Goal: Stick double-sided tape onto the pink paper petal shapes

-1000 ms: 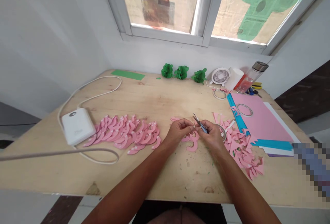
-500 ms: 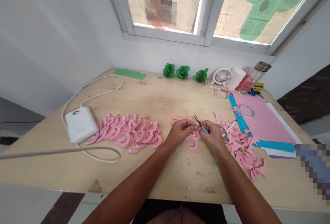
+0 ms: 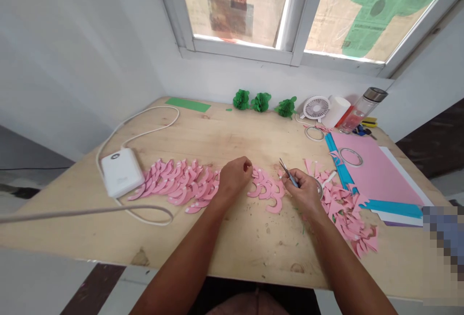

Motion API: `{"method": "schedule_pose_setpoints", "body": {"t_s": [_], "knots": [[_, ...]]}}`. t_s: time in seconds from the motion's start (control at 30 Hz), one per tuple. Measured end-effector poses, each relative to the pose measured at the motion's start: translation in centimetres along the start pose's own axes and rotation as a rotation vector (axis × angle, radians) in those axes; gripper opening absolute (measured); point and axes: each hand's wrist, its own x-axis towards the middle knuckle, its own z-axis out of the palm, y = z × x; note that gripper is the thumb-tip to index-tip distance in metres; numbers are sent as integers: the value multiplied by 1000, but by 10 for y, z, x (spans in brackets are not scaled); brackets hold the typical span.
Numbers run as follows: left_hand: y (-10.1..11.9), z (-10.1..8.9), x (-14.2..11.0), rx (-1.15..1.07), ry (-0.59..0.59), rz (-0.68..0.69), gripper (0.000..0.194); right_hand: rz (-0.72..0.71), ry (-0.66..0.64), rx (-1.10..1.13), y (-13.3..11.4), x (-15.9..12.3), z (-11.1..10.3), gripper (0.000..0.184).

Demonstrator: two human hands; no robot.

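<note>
My right hand point(image 3: 301, 188) grips slim tweezers point(image 3: 289, 174) with a blue-grey body, their pointed tips aimed up and left. My left hand point(image 3: 235, 176) is closed, its fingertips pinched together at the right end of the left heap; what they hold, if anything, is hidden. Between the hands lies a small group of curved pink paper pieces point(image 3: 266, 184), some bearing small white patches. Left of my left hand spreads a larger heap of similar pink arcs point(image 3: 181, 179), partly covered by that hand.
Pink paper scraps point(image 3: 348, 204) lie right of my right hand, beside pink sheets point(image 3: 377, 170) with a tape ring point(image 3: 351, 157) on top. A white power bank point(image 3: 121, 172) with a cable sits left. Green paper shapes point(image 3: 261, 102), a fan point(image 3: 316, 107) and a bottle point(image 3: 362, 109) stand at the back.
My left hand has moved left, away from the tweezers, toward the larger pink heap. My right hand keeps the tweezers and has shifted slightly right in view.
</note>
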Motion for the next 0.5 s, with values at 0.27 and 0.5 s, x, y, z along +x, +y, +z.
{"method": "schedule_pose_setpoints", "body": {"t_s": [0.27, 0.5], "knots": [[8, 10, -9, 290, -172, 145, 10, 14, 29, -35, -1, -1, -1, 20], [9, 13, -8, 337, -199, 169, 8, 0, 11, -4, 2, 1, 1, 19]]}}
